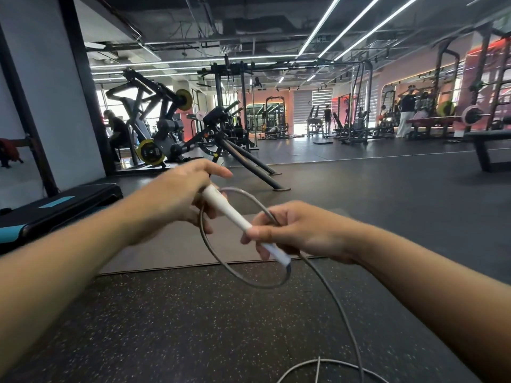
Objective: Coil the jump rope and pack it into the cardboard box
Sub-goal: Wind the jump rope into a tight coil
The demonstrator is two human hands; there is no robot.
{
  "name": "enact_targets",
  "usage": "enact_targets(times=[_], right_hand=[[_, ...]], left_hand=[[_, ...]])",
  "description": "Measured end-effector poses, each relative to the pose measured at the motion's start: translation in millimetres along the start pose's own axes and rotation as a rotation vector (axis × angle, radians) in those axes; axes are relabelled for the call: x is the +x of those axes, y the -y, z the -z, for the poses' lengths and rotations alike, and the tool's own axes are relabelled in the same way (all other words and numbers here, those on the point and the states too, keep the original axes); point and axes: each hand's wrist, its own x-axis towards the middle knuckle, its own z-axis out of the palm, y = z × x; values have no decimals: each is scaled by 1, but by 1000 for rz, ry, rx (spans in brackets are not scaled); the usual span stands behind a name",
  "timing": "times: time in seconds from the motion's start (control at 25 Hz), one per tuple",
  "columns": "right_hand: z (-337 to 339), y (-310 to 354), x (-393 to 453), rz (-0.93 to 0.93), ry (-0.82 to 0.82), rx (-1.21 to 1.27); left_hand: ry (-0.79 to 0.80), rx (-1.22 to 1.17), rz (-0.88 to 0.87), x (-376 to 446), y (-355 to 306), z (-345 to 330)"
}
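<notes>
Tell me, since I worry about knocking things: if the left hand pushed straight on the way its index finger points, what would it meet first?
Probably nothing close. The left hand points forward and right, above the white handle and grey rope. Beyond its fingertip lies open floor, then the slanted machine leg, though depth is unclear.

One view only, from a camera on the person's head, looking forward and slightly down across a gym. It sits close above both forearms, which reach in from the bottom corners toward mid-frame, the left hand [177,194] and the right hand [298,230] near the lens. The speckled floor [166,327] fills the lower half. The wide angle bends the ceiling lights [356,26] overhead, and the weight machines [154,125] stand well back.
</notes>
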Motion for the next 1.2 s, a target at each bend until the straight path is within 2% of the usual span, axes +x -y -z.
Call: enact_targets(times=[0.08, 0.2, 0.32, 0.36, 0.4, 0.48, 0.64, 0.72, 0.8, 0.92, 1.0, 1.2], right_hand=[[12, 9, 2, 30, 23, -21], [18, 16, 4, 33, 64, -76], [18, 20, 4, 42, 80, -217], [19, 22, 5, 58, 67, -243], [21, 23, 5, 73, 49, -257], [27, 26, 6, 78, 19, -306], [48, 18, -4, 4, -27, -391], [68, 3, -19, -101, -78, -417], [89, -18, -37, -189, -174, -432], [98, -40, -50, -202, -289, -169], [77, -42, -44, -179, -232, -81], [-6, -49, -11, -196, 57, -100]], left_hand=[[95, 271, -35, 1, -21, 10], [277, 796, -3, 7, -53, 21], [394, 1393, -160, 13, -64, 14], [424, 1482, -221, 14, -63, 7], [475, 1451, -258, 16, -58, 1], [569, 1142, -248, 19, -38, -8], [596, 694, -156, 17, -1, 2], [589, 621, -75, 9, 13, 25], [548, 663, -38, 0, 28, 52], [431, 483, 31, -10, 47, 70], [435, 349, 36, -13, 52, 64], [393, 271, 32, -9, 36, 40]])
